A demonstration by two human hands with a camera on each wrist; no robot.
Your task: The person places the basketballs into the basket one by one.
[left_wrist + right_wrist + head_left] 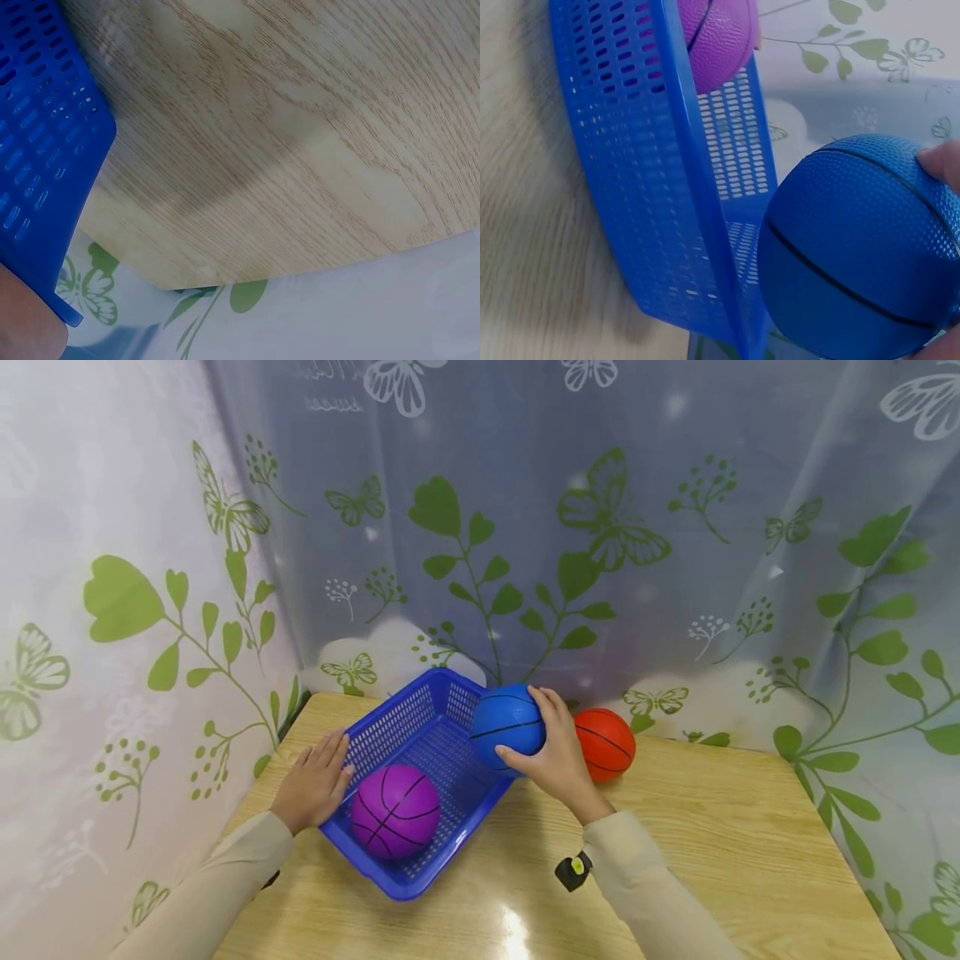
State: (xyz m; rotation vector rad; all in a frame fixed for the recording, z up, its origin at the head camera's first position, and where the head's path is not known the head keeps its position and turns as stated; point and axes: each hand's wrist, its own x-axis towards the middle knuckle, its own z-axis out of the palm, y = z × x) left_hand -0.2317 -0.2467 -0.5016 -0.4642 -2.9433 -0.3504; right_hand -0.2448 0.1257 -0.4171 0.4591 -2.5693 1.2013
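Note:
My right hand [553, 756] grips a small blue basketball [507, 727] over the far right part of a blue plastic basket [467, 843]. In the right wrist view the blue basketball [862, 247] is beside the basket's rim [697, 150], with fingertips [941, 165] on its side. My left hand [313, 783] rests on the basket's left rim, its fingers straight. Inside the near end of the basket lies a purple basketball [395, 812]. The left wrist view catches only the basket's perforated wall [45, 142] and a bit of the hand [30, 322].
An orange-red basketball [603, 745] sits on the wooden table [720, 843] behind my right hand, near the back edge. Curtains [510, 543] printed with leaves and butterflies hang along the table's back and left sides.

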